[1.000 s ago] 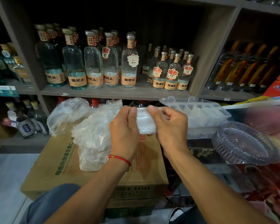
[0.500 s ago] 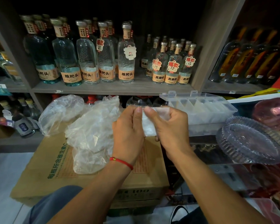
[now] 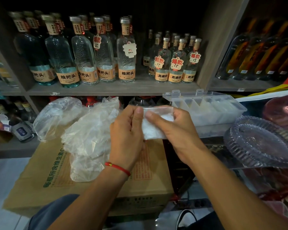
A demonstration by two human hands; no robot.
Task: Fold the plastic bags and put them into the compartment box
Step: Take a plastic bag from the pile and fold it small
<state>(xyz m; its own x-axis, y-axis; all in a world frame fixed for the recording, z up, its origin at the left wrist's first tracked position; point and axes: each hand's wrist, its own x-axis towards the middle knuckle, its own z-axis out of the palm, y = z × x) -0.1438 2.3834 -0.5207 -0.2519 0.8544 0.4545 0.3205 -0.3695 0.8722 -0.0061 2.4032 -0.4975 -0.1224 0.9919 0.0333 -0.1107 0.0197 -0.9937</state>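
Note:
A folded clear plastic bag (image 3: 154,128) is held in mid air between both hands. My left hand (image 3: 125,135) pinches its left edge with thumb and fingers. My right hand (image 3: 175,130) grips its right side, thumb laid across the front. To the right, the clear compartment box (image 3: 204,110) stands with its lid up, and folded bags fill several of its cells. A heap of loose crumpled plastic bags (image 3: 90,130) lies on a cardboard carton (image 3: 45,176) to the left of my hands.
Wooden shelves behind hold rows of clear liquor bottles (image 3: 126,53) with orange labels. A clear ribbed plastic dish (image 3: 259,141) sits at the right, a pink one (image 3: 283,108) behind it. My knee in grey cloth (image 3: 56,213) is at the bottom left.
The bag has been folded narrower and my hands have drawn closer together on it. The camera has tilted down a little and shifted left.

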